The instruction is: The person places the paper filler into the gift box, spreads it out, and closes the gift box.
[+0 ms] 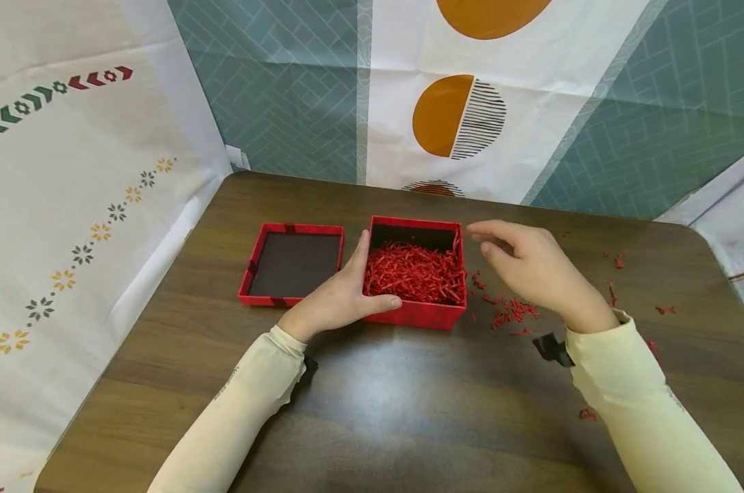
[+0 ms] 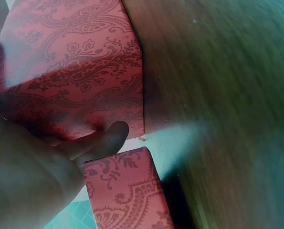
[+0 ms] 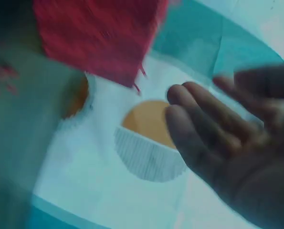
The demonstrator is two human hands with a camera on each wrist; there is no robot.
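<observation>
A red patterned box (image 1: 418, 313) stands on the table, filled with red crinkled paper shreds (image 1: 412, 274). My left hand (image 1: 338, 298) rests against its near left corner, thumb along the front face and straight fingers along the left side. In the left wrist view, that hand (image 2: 32, 167) lies on the patterned wall of the box (image 2: 84, 81). Just off the right rim hovers my right hand (image 1: 526, 263), fingers loosely bent and nothing between them. The right wrist view has this hand (image 3: 227, 133) apart from the box (image 3: 99, 38).
Left of the box lies its red lid (image 1: 294, 263), dark inside facing up. Loose red shreds (image 1: 514, 311) are scattered on the table (image 1: 372, 411) right of the box. Patterned cloth (image 1: 286, 89) hangs behind and beside the table.
</observation>
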